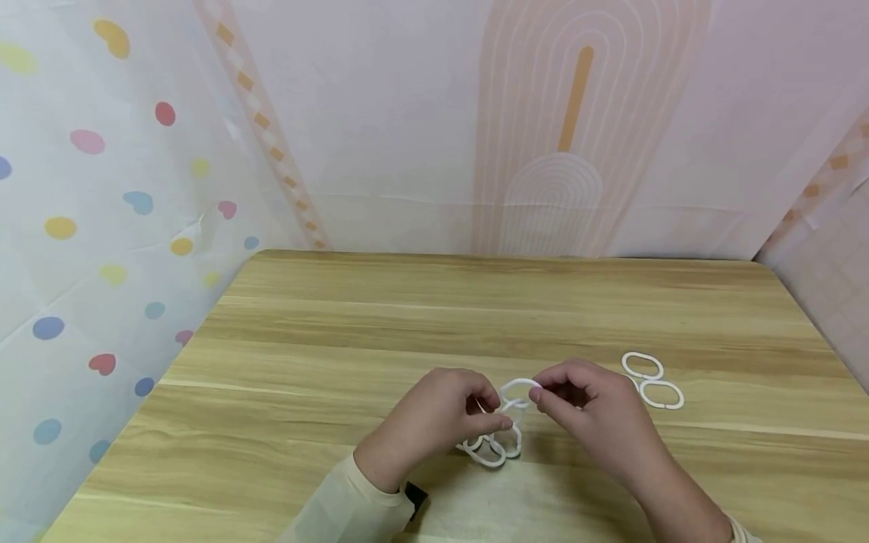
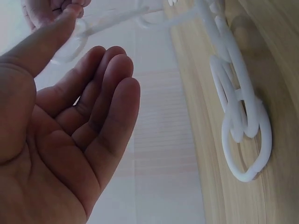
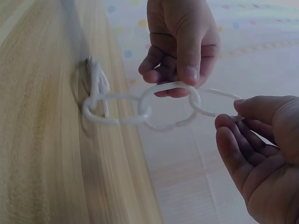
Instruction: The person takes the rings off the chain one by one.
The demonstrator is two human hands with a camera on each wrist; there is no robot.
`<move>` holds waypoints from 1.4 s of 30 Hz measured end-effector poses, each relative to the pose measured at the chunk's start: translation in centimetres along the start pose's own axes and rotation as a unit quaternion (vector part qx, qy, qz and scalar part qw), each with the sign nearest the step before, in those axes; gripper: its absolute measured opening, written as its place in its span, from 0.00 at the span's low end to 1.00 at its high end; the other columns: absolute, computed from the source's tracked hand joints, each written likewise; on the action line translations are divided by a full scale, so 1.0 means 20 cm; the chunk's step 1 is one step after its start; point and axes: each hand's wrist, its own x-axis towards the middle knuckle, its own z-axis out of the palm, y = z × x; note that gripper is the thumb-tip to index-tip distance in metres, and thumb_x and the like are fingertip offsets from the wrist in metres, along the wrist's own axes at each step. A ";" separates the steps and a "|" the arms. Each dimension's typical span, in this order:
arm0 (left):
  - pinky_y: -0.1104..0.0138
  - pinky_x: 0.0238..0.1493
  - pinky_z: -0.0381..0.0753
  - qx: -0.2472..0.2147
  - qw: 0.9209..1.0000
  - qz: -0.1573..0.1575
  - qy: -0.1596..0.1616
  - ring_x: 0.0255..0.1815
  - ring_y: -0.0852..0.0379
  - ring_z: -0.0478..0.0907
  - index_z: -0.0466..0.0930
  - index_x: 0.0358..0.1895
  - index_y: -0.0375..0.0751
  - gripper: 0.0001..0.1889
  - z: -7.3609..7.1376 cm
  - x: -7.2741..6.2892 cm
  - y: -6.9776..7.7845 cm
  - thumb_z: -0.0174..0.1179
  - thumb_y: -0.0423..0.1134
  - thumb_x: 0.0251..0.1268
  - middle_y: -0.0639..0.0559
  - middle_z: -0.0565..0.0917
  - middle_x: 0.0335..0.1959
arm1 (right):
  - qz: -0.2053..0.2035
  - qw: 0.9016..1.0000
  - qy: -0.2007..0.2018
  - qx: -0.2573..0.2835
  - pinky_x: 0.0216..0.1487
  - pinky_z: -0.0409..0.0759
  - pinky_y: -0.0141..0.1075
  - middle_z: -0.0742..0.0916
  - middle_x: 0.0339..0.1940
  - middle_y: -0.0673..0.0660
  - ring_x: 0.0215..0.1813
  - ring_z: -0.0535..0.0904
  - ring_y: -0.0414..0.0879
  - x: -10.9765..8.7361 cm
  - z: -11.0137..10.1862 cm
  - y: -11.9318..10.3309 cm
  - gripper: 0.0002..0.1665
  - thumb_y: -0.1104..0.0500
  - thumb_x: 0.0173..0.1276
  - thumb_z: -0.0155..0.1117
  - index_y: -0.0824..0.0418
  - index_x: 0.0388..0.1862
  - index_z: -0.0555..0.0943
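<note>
A chain of white oval plastic links [image 1: 498, 461] runs from between the two hands down to the tabletop. My right hand [image 1: 600, 415] pinches the end link [image 3: 218, 92] between thumb and fingertips. The neighbouring link [image 3: 167, 86] passes through it, and my left hand [image 3: 182, 46] pinches that one by its upper side. Both of these links are held above the table. Beyond them a further link [image 3: 103, 122] slopes down to the rest of the chain. In the left wrist view the lower links [image 2: 265, 149] lie bunched on the wood, beneath the left hand [image 2: 84, 121].
Loose white links lie on the wooden table [image 1: 407, 302] to the right of my right hand; two show whole, one upper link [image 1: 641, 376] and one lower link [image 1: 668, 408], and a third is partly hidden. A patterned cloth [image 1: 380, 113] hangs behind the table.
</note>
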 end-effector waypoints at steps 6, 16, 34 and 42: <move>0.74 0.29 0.76 -0.001 0.999 0.024 0.032 0.24 0.71 0.73 0.86 0.30 0.47 0.05 0.00 0.00 0.00 0.69 0.38 0.64 0.64 0.81 0.24 | 0.038 0.999 0.009 0.030 0.30 0.79 0.32 0.85 0.29 0.43 0.29 0.80 0.39 0.00 0.01 -0.01 0.05 0.60 0.62 0.76 0.49 0.32 0.86; 0.74 0.27 0.75 -0.003 0.996 0.045 0.071 0.22 0.71 0.71 0.85 0.29 0.47 0.05 0.00 0.00 0.01 0.68 0.35 0.63 0.64 0.80 0.21 | 0.092 0.994 0.008 0.063 0.34 0.84 0.33 0.87 0.27 0.49 0.30 0.84 0.41 0.01 0.00 0.01 0.03 0.60 0.65 0.74 0.58 0.34 0.86; 0.74 0.29 0.77 0.000 0.996 0.034 0.078 0.24 0.71 0.74 0.83 0.30 0.45 0.05 0.00 0.00 0.02 0.65 0.32 0.63 0.61 0.81 0.23 | 0.125 0.991 -0.012 0.037 0.31 0.81 0.32 0.87 0.22 0.48 0.27 0.83 0.40 0.01 0.05 0.04 0.08 0.63 0.63 0.74 0.58 0.27 0.82; 0.74 0.29 0.77 0.003 0.997 0.041 0.062 0.24 0.70 0.73 0.84 0.31 0.44 0.04 0.00 0.00 0.01 0.64 0.32 0.64 0.61 0.81 0.23 | 0.115 0.993 -0.022 0.017 0.30 0.80 0.32 0.86 0.23 0.46 0.27 0.82 0.39 0.01 0.06 0.04 0.09 0.63 0.64 0.74 0.56 0.27 0.82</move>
